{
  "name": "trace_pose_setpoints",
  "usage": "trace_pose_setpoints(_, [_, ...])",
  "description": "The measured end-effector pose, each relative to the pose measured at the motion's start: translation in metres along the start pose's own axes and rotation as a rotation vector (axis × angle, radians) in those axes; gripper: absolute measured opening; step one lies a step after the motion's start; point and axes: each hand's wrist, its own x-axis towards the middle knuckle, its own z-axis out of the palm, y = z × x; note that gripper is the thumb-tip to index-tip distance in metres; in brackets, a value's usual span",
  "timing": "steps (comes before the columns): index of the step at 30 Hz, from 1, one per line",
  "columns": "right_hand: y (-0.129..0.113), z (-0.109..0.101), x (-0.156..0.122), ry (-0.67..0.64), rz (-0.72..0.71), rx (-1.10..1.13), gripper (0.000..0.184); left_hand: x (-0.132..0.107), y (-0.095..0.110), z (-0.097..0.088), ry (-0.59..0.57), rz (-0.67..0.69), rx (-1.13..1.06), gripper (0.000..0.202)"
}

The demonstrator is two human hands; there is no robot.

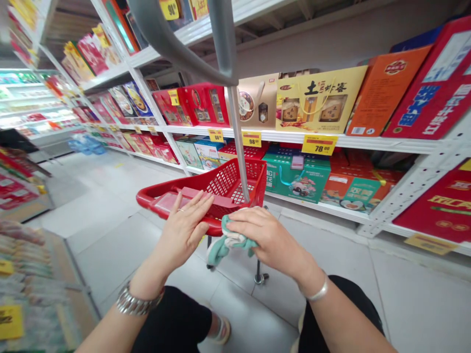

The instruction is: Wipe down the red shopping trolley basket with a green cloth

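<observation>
A red plastic shopping basket cart (235, 181) stands on the floor in front of me, its grey handle pole (241, 152) rising up past the camera. My left hand (184, 228) lies flat with stretched fingers against the near rim of the basket. My right hand (267, 238) is closed on a green and white cloth (224, 242), pressing it against the basket's rim. A ring shows on my left hand, with bracelets on both wrists. My knees in black trousers are at the bottom.
White shelves (331, 139) on the right hold boxed gift sets with yellow price tags (318, 144). More shelving runs down the left side (22, 274). The grey tiled aisle floor (103, 196) stretches ahead. A cart wheel (260, 278) rests near my knees.
</observation>
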Motion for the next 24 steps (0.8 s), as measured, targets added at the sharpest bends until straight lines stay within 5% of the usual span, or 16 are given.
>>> trace_pose_setpoints(3, [0.034,-0.005,-0.01,-0.022,0.114,-0.031,0.04,0.007,-0.008,-0.001,-0.043,-0.051,0.008,0.057])
trace_pose_setpoints(6, [0.073,-0.01,-0.025,-0.04,0.412,-0.254,0.034,0.012,-0.007,-0.005,-0.059,-0.14,0.038,0.058])
trace_pose_setpoints(8, [0.091,-0.016,-0.034,0.066,0.566,-0.373,0.034,0.012,0.001,-0.007,-0.058,-0.2,0.077,0.058])
trace_pose_setpoints(13, [0.086,-0.009,-0.025,0.499,0.433,-0.317,0.046,0.011,0.037,-0.001,-0.016,-0.216,0.106,0.056])
trace_pose_setpoints(18, [0.057,0.047,0.006,0.262,0.261,-0.115,0.06,0.01,0.045,0.015,0.099,-0.236,0.165,0.058])
trace_pose_setpoints(24, [0.066,0.078,0.008,0.059,0.217,-0.027,0.062,-0.011,0.011,0.013,0.193,-0.223,0.189,0.05])
